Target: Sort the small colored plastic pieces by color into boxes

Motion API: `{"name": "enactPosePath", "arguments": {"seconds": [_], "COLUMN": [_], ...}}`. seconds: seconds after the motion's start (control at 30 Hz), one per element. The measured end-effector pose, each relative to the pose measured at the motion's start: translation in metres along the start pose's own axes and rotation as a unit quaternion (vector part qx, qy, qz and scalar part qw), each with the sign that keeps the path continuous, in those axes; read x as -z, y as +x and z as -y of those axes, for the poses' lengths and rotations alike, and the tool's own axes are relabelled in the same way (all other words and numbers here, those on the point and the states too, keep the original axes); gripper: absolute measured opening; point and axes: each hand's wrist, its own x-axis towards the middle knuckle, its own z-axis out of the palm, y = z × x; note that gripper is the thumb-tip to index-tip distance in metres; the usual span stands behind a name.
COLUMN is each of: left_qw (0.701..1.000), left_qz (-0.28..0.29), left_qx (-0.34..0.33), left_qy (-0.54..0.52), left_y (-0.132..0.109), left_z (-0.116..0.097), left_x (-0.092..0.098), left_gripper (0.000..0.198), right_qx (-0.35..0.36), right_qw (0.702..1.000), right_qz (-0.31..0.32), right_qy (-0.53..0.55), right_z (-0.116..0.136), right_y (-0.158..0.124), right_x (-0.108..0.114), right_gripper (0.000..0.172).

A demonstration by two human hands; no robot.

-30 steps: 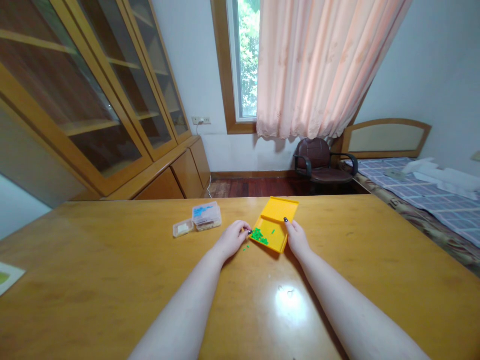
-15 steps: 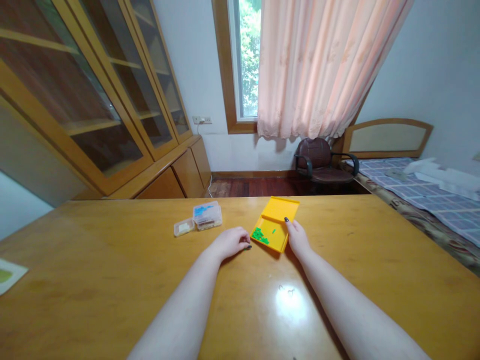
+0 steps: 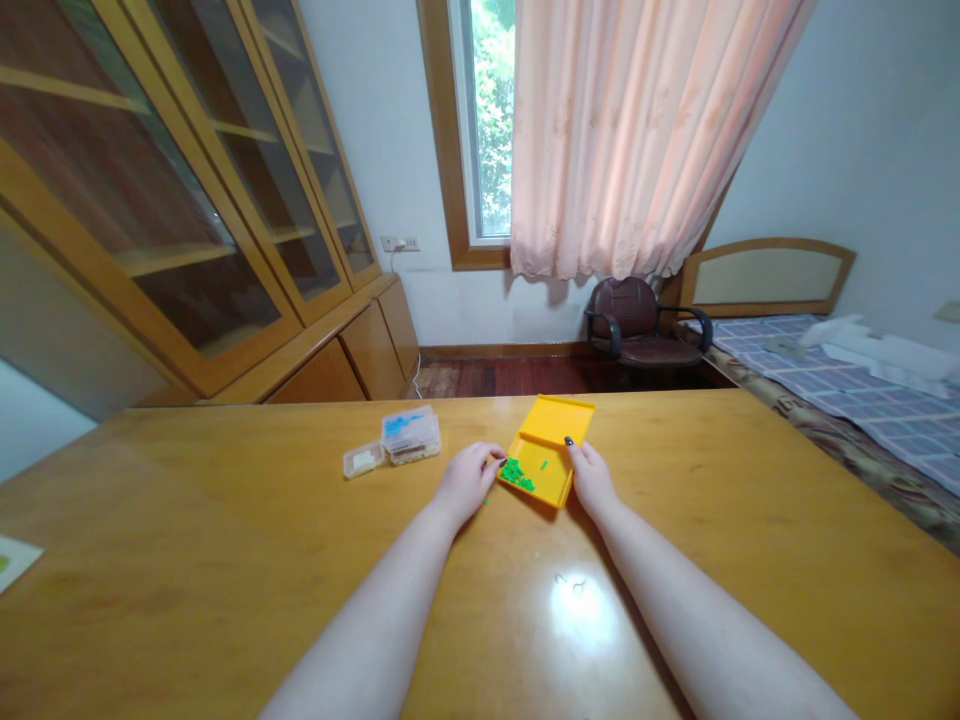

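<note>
A yellow hinged plastic box [image 3: 551, 488] lies opened out on the table, its lid [image 3: 561, 416] folded back on the far side. My right hand [image 3: 592, 477] grips its right edge, thumb over the inner side. Small green pieces [image 3: 514, 474] are heaped in the box's left corner, and a single green piece [image 3: 544, 465] lies apart from them. My left hand [image 3: 471, 480] is at the left rim, fingertips drawn together beside the heap; whatever they hold is too small to make out. Another green piece [image 3: 486, 501] rests on the table just below that hand.
Left of my left hand stand a clear box with blue pieces [image 3: 410, 436] and a smaller clear box with whitish contents [image 3: 364, 460]. A sheet of paper [image 3: 16, 562] lies at the table's left edge. Beyond the wooden table [image 3: 225, 540] are an armchair [image 3: 637, 320] and a bed [image 3: 847, 370].
My left hand has moved up from the tabletop to the yellow box's left rim, by the green heap. My right hand keeps its grip on the box.
</note>
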Motion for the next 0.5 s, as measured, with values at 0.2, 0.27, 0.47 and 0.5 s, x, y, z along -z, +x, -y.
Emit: {"name": "enactPosePath", "arguments": {"seconds": [0.2,0.27,0.47,0.5], "left_qw": [0.996,0.989,0.950,0.944], "left_qz": [0.048,0.105,0.237,0.243], "left_qx": [0.006,0.026,0.057,0.055], "left_qy": [0.076,0.104,0.197,0.215], "left_y": [-0.001,-0.003,-0.007,-0.008], "left_z": [0.007,0.009,0.002,0.000], "left_x": [0.011,0.018,0.019,0.018], "left_gripper": [0.018,0.022,0.032,0.030], "right_qx": [0.001,-0.001,-0.002,-0.001], "right_qw": [1.000,1.000,1.000,1.000], "right_qz": [0.001,0.001,-0.002,-0.003], "right_qy": [0.006,0.006,-0.006,-0.009], "right_z": [-0.002,-0.002,0.000,0.000], "right_y": [0.001,0.001,0.000,0.000], "right_x": [0.000,0.000,0.000,0.000], "right_gripper": [0.038,0.039,0.038,0.038]}}
